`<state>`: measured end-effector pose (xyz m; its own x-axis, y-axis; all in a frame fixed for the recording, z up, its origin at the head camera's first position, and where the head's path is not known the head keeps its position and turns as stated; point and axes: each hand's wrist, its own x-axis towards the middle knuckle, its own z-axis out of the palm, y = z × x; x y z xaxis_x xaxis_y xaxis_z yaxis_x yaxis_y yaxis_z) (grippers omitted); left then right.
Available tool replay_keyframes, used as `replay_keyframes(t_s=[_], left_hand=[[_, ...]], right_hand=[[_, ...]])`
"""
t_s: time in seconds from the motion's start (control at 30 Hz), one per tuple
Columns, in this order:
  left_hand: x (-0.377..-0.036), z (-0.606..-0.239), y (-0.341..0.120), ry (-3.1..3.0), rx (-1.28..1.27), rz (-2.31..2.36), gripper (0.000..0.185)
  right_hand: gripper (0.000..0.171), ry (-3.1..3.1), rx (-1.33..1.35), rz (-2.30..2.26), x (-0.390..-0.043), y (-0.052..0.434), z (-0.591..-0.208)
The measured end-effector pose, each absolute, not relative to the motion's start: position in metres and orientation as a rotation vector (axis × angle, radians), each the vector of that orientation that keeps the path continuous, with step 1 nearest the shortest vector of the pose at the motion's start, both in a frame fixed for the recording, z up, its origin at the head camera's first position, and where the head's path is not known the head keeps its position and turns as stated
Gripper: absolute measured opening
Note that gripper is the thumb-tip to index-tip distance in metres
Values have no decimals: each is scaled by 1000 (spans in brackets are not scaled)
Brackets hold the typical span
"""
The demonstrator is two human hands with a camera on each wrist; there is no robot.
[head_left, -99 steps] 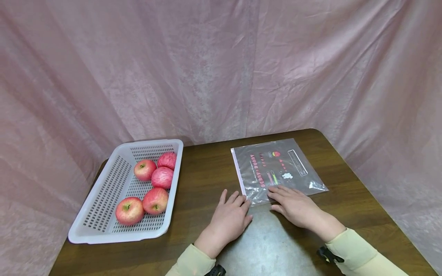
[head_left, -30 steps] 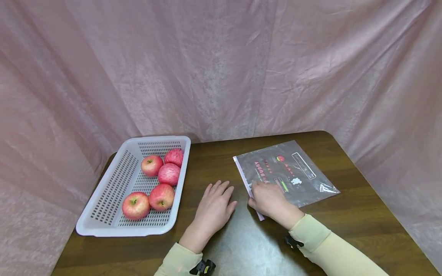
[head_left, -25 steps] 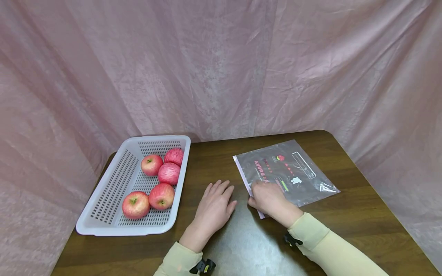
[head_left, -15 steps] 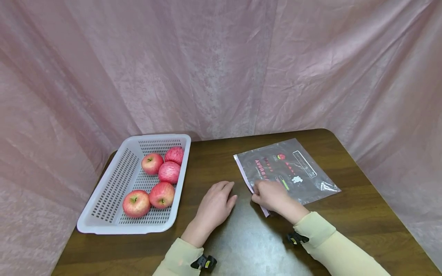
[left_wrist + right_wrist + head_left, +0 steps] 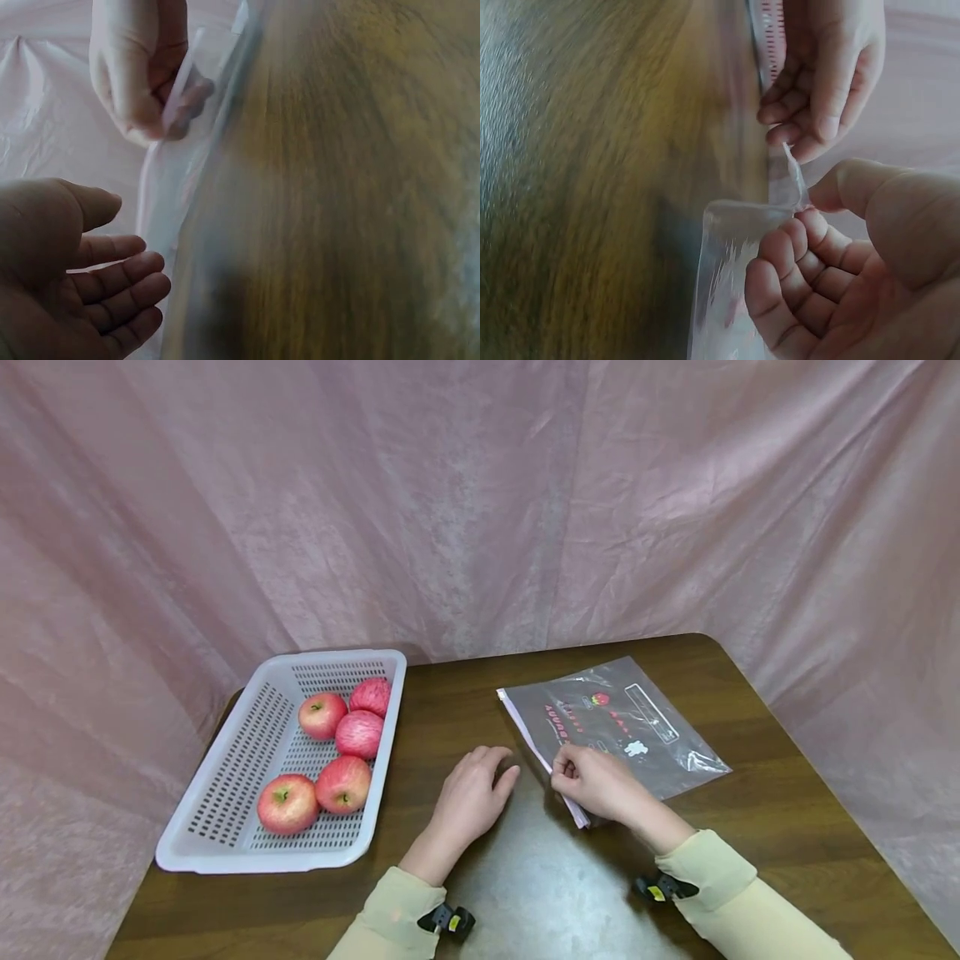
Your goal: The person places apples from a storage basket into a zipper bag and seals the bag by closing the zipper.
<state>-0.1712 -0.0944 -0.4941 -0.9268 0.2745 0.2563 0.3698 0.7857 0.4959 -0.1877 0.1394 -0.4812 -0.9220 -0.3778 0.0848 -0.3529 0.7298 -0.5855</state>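
A clear plastic zip bag [image 5: 660, 772] with pink and white print lies on the right of the table, its pink closure edge facing left. My right hand [image 5: 600, 783] pinches this edge between thumb and index finger, and the edge is lifted there. The right wrist view shows the plastic [image 5: 727, 232] standing up from the pinch. To the left of the bag, my left hand [image 5: 474, 793] is low over the table, fingers loosely bent and thumb apart, holding nothing. In the left wrist view, the left palm [image 5: 45, 262] is near the raised edge [image 5: 152, 176].
A white perforated basket [image 5: 213, 863] stands on the left of the brown wooden table [image 5: 450, 710]. Several red apples [image 5: 288, 804] lie in it, mostly along its right side. A pink curtain [image 5: 480, 510] hangs behind the table.
My right hand has gone from lying flat on the bag to pinching its closure edge and raising it. My left hand has left the bag's edge and its fingers have bent.
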Motion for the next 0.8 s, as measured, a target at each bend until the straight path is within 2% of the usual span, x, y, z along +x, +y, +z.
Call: replay_keyframes(t_s=[0.37, 0.8], left_hand=[[-178, -491, -86, -2770, -467, -1093, 17], [-180, -490, -85, -2712, -350, -1476, 18]], right_hand=[[10, 2698, -608, -1188, -175, 141, -464], [11, 2573, -705, -1272, -165, 144, -466]])
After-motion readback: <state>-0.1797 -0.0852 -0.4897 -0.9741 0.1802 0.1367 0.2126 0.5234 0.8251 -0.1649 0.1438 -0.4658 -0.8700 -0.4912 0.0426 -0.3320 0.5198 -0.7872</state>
